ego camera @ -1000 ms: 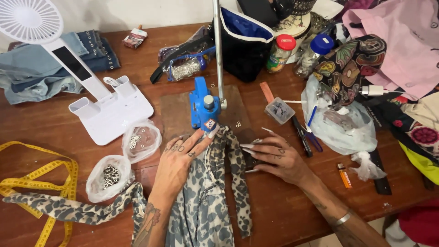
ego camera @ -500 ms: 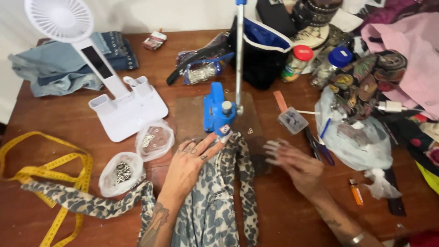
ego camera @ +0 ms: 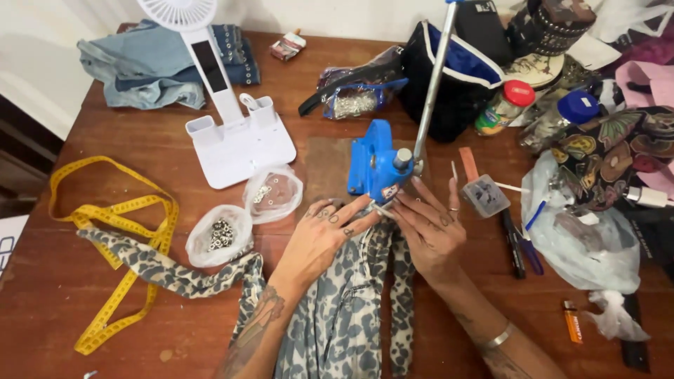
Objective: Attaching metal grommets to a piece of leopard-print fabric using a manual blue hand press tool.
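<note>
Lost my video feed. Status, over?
Left hand flat on leopard fabric. Right hand at blue press, nothing gripped. Nothing in between.

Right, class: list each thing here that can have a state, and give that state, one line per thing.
Blue press: upright, lever raised.
Leopard-print fabric: flat, edge under the press.
Left hand: flat on fabric.
Right hand: fingers at the press base.
Two plastic bags of eyelets: open.
Yellow tape measure: unrolled, looped.

Bare wooden table [ego camera: 175, 330] lies open lower left; the blue hand press [ego camera: 375, 165] and two clear eyelet bags [ego camera: 246, 214] crowd, seemingly, the centre.
</note>
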